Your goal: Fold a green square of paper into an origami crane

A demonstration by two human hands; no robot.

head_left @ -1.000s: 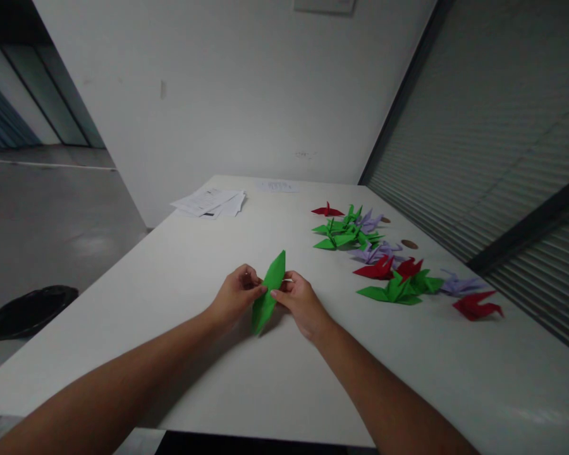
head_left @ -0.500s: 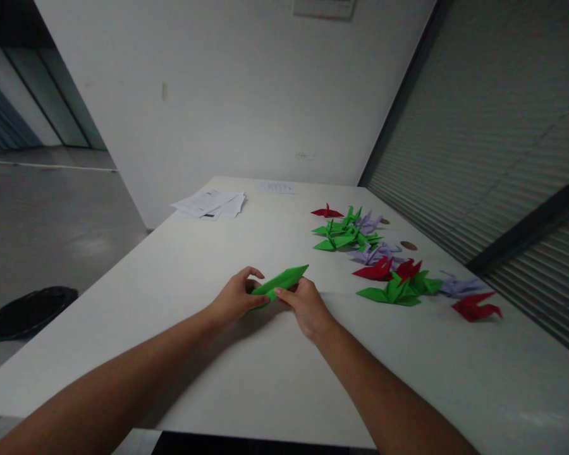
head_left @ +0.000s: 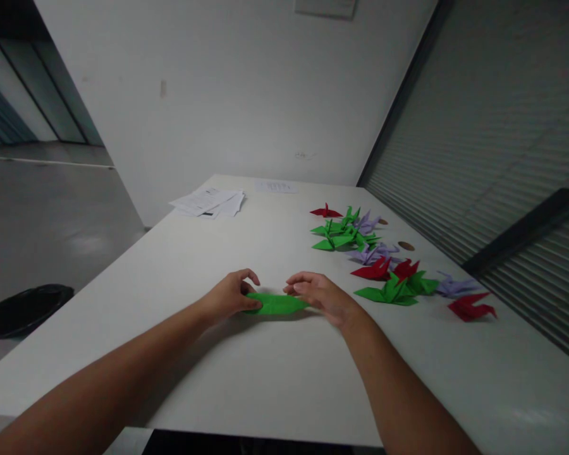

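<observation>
A long, narrow piece of folded green paper (head_left: 279, 304) with a pointed right end lies level just over the table. My left hand (head_left: 232, 294) pinches its left end, thumb on the near face and index finger raised. My right hand (head_left: 323, 296) hovers at the right end with its fingers stretched out and loosely curved, not gripping the paper. Whether its fingertips touch the far edge I cannot tell. To the right of my right hand sit green paper cranes (head_left: 396, 289) and red paper cranes (head_left: 379, 270).
More cranes stretch along the table's right side, among them purple ones (head_left: 372, 254) and a lone red crane (head_left: 471, 308). Brown discs (head_left: 406, 246) lie near the blinds (head_left: 516, 158). Printed sheets (head_left: 211, 201) rest at the far left. A black-lined bin (head_left: 26, 309) stands on the floor.
The green paper has come down from a slanted pose to level. My right hand has let go of it and moved right, its fingers now stretched; my left hand still holds on.
</observation>
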